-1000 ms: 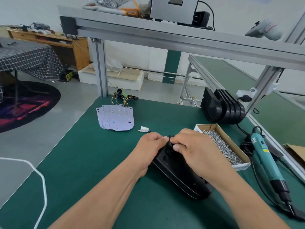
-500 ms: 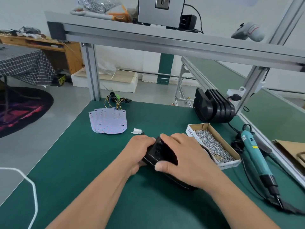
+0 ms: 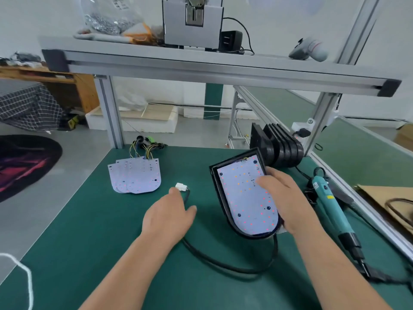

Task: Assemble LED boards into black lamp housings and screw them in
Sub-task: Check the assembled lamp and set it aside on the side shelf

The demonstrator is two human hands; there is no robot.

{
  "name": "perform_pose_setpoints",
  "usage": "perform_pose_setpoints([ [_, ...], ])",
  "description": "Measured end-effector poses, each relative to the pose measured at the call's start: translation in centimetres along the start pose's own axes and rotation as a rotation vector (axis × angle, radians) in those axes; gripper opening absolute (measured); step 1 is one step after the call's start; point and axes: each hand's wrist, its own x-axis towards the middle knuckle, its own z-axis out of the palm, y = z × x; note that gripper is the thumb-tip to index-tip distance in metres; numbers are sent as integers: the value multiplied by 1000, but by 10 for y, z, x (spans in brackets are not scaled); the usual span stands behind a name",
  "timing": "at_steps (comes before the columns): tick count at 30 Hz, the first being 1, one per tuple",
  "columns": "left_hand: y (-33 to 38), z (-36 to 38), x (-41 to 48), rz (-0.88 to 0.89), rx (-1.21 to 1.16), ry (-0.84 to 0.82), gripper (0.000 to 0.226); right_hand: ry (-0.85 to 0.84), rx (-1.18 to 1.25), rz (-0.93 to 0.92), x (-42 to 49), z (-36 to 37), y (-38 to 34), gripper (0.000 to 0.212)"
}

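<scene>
— Right grip [image 3: 288, 198]?
— Wrapped round the right edge of a black, D-shaped plastic lamp housing [image 3: 217, 189], thumb [image 3: 262, 182] pressed flat on the white LED board [image 3: 243, 198] seated inside.

— And the housing itself?
— Raised off the green bench [image 3: 89, 242] at centre right, tilted with its open face up and toward the camera. Straight end away, rounded end near. Board fills the recess, dotted with red and a few orange points, dark holes near its corners.

— Left grip [image 3: 167, 215]?
— Wide, fingers relaxed, palm down low over the bench. Fingertips just beside a small white plastic connector [image 3: 181, 187]; touching or not, cannot tell.

— Connector joined to anything?
— Ends a thick black cable [image 3: 223, 266], looped across the bench and up to the housing's rounded end.

— Further out?
— Left of centre, a fanned stack of matching white LED boards [image 3: 136, 177], yellow and black wires [image 3: 145, 148] bunched behind. Back right, a row of black housings [image 3: 279, 151] standing on edge. Right of the hand, a teal electric screwdriver [image 3: 330, 209] lying flat.

— Any containers?
— One clear plastic bag [image 3: 107, 19] on the grey overhead shelf [image 3: 201, 66], holding small silvery pieces, too small to identify.
</scene>
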Motion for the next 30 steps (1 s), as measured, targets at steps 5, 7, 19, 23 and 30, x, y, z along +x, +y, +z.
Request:
perform_pose_setpoints([
  [5,-6,-4,2,4,202,8,27,-35,342,224,5,8,10,16],
  [7,-9,-5,3,42,150,8,22,-53,339,291,5,16,16,17],
  [19,6,13,-9,338,-683,-248,48,-201,394,335,3,35,25,26],
  [23,3,21,0,234,-735,-168,32,-112,423,306,6,26,22,25],
  [30,-6,27,15,-6,-974,-184,38,146,652,247,13,-22,8,26],
])
